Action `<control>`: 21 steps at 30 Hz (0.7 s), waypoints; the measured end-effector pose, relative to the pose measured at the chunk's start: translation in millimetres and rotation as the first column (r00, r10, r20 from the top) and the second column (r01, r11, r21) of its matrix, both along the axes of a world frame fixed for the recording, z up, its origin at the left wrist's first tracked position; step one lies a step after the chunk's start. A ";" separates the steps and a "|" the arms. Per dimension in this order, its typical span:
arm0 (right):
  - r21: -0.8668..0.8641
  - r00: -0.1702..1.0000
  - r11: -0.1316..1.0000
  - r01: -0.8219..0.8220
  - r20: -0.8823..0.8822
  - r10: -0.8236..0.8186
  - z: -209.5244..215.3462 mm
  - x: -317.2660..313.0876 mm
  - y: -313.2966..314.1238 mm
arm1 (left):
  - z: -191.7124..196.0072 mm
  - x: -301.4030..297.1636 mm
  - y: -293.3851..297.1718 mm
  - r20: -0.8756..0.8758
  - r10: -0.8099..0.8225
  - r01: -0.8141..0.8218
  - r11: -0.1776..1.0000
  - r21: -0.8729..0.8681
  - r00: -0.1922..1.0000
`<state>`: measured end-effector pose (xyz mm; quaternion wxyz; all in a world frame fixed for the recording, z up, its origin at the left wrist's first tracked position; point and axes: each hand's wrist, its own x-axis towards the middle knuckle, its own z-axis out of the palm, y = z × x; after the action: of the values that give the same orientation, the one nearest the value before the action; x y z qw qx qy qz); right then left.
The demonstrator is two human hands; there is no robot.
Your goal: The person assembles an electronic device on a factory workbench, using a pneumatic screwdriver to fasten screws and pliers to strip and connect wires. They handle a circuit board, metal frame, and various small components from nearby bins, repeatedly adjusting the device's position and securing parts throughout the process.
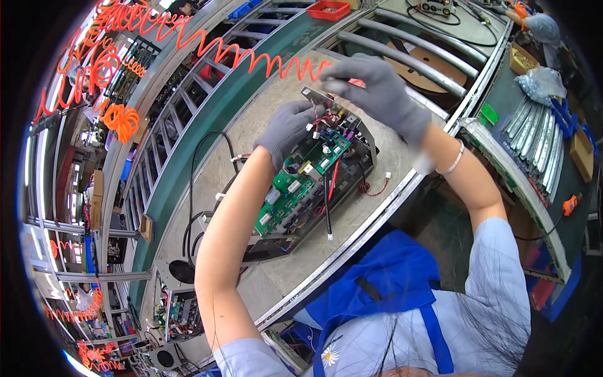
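Observation:
An open electronic unit in a dark metal chassis lies at a slant on the bench, its green circuit boards facing up. My left hand, in a grey glove, is closed at the far end, fingers bent against a metal end panel beside red wires. Just above and right of that end, my gloved right hand has its fingers curled together. An orange coiled hose reaches to these fingers, and what they grip is hidden. A black cable hangs over the chassis.
Metal rollers run beyond the bench. Another unit with a fan stands to the left, near black cables. A red tray sits at the back. Metal strips lie on the right-hand table, with another person beyond.

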<state>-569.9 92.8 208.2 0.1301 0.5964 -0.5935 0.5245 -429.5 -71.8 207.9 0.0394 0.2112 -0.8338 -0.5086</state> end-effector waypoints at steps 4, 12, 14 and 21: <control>0.239 0.868 0.882 -0.406 0.403 0.290 24.4 7.0 -35.4 | 32.7 37.5 19.2 -0.233 0.066 -0.196 0.778 -0.597 0.970; 0.628 0.867 0.679 -0.380 -0.014 0.498 32.3 -31.7 3.1 | 30.3 142.6 119.9 0.503 0.011 0.367 0.672 -0.644 0.864; 0.654 0.884 0.724 -0.220 -0.180 0.431 22.8 -18.9 -0.6 | 7.0 145.0 127.8 0.467 0.052 0.312 0.679 -0.665 0.883; 0.577 0.948 0.754 -0.313 0.135 0.290 -6.3 -14.4 -42.7 | -18.9 133.6 133.6 0.128 0.032 0.066 0.718 -0.693 0.991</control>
<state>-584.3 50.1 201.9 -0.1593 0.6847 -0.6256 0.3383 -295.8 61.8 189.0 0.0566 0.2060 -0.9663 -0.1434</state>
